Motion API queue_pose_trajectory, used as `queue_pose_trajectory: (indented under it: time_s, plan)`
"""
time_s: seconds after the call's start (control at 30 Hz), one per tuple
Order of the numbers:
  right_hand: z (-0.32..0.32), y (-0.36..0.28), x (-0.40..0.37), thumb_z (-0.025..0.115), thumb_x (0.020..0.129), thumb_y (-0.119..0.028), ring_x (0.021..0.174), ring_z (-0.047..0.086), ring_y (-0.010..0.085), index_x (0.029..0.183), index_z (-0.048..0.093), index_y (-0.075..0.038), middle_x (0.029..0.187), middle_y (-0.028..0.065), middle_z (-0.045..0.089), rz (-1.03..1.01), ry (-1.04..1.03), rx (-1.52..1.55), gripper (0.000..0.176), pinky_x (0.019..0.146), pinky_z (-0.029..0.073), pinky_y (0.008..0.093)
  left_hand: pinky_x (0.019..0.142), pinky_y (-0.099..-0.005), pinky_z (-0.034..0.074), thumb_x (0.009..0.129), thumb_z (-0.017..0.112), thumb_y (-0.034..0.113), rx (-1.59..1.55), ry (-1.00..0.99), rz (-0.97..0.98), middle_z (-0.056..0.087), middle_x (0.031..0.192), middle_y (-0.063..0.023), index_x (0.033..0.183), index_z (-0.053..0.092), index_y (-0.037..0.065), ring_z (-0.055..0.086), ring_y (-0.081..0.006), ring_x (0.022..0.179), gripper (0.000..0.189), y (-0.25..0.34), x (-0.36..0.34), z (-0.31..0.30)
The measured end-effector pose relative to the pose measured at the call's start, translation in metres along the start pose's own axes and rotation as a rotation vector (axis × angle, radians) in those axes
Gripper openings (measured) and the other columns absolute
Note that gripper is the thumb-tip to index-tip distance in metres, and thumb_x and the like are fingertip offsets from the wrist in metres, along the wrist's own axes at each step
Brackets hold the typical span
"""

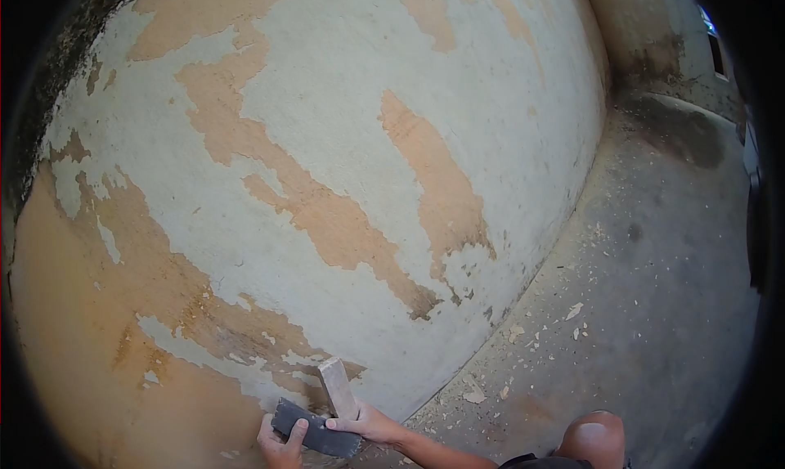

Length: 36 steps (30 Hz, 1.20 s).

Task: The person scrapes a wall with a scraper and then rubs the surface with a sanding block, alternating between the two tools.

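Observation:
Low in the head view, my left hand (280, 448) grips the left end of a dark grey piece of sandpaper (323, 436), thumb on top. The sheet has ragged short ends and is held roughly flat. At its right part, my right hand (370, 425) is closed, with the thumb pressed on the sheet's upper edge. A pale, dusty rectangular block (337, 387) sticks up from the same hand, tilted slightly left. The fingers beneath the sheet are hidden. Both hands are close to the foot of a wall (327, 142) with peeling pale paint and bare orange-tan patches.
A grey concrete floor (654, 305) runs along the wall on the right, strewn with paint flakes (474, 394) near the wall's base. My bent knee (595, 436) is at the bottom right. Another wall (646, 35) meets this one at the far corner.

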State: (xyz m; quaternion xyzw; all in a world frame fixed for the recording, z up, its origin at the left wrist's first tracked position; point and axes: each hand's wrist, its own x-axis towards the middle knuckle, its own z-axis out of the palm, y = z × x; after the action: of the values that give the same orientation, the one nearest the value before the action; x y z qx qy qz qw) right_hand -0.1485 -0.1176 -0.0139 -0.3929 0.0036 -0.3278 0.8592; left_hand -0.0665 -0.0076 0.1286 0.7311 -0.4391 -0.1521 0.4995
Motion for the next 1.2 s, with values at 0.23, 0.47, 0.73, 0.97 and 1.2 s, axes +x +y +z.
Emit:
queue_pose_trajectory:
  time_s: [0.23, 0.47, 0.73, 0.97, 1.2]
  plan:
    - [-0.013, -0.003, 0.006, 0.079, 0.086, -0.037, 0.105, 0.055, 0.0136, 0.133, 0.049, -0.001, 0.114, 0.0025, 0.060, 0.031, -0.021, -0.041, 0.067, 0.094, 0.045, 0.0297, 0.086, -0.0303, 0.051, 0.089, 0.071, 0.000, -0.114, 0.023, 0.021, 0.064, 0.104, -0.0067, 0.115, 0.058, -0.001, 0.062, -0.0160, 0.094, 0.029, 0.012, -0.008, 0.009]
    - [-0.023, -0.014, 0.004, 0.078, 0.087, -0.039, 0.094, 0.055, 0.0109, 0.129, 0.050, -0.005, 0.104, -0.0026, 0.056, 0.097, -0.192, -0.090, 0.061, 0.087, 0.045, 0.0272, 0.090, -0.0316, 0.050, 0.088, 0.070, -0.002, -0.109, -0.048, -0.028, 0.064, 0.110, -0.0078, 0.124, 0.055, -0.001, 0.062, -0.0182, 0.099, 0.038, -0.020, 0.000, -0.010]
    - [-0.028, 0.018, 0.001, 0.080, 0.083, -0.042, 0.090, 0.044, 0.0079, 0.102, 0.047, -0.013, 0.091, -0.0049, 0.043, 0.029, -0.620, 0.257, 0.049, 0.077, 0.036, 0.0251, 0.099, -0.0362, 0.047, 0.087, 0.068, -0.004, -0.350, -0.313, -0.047, 0.063, 0.116, -0.0087, 0.132, 0.052, 0.001, 0.061, -0.0210, 0.107, 0.048, -0.030, 0.004, -0.024]
    - [-0.015, -0.006, -0.004, 0.079, 0.085, -0.040, 0.084, 0.047, 0.0083, 0.098, 0.043, -0.013, 0.088, -0.0036, 0.043, 0.004, -0.575, 0.221, 0.047, 0.070, 0.037, 0.0238, 0.099, -0.0358, 0.047, 0.087, 0.070, -0.001, -0.346, -0.257, -0.084, 0.063, 0.119, -0.0087, 0.132, 0.051, 0.001, 0.060, -0.0209, 0.109, 0.049, -0.023, 0.001, -0.023]
    - [-0.019, -0.009, 0.000, 0.076, 0.089, -0.033, 0.073, 0.052, 0.0058, 0.101, 0.052, -0.008, 0.088, 0.0000, 0.052, 0.078, -0.429, -0.062, 0.037, 0.049, 0.040, 0.0240, 0.105, -0.0398, 0.044, 0.089, 0.068, 0.000, -0.475, -0.253, -0.016, 0.056, 0.130, -0.0112, 0.142, 0.041, 0.001, 0.056, -0.0240, 0.118, 0.059, -0.022, 0.002, -0.015]
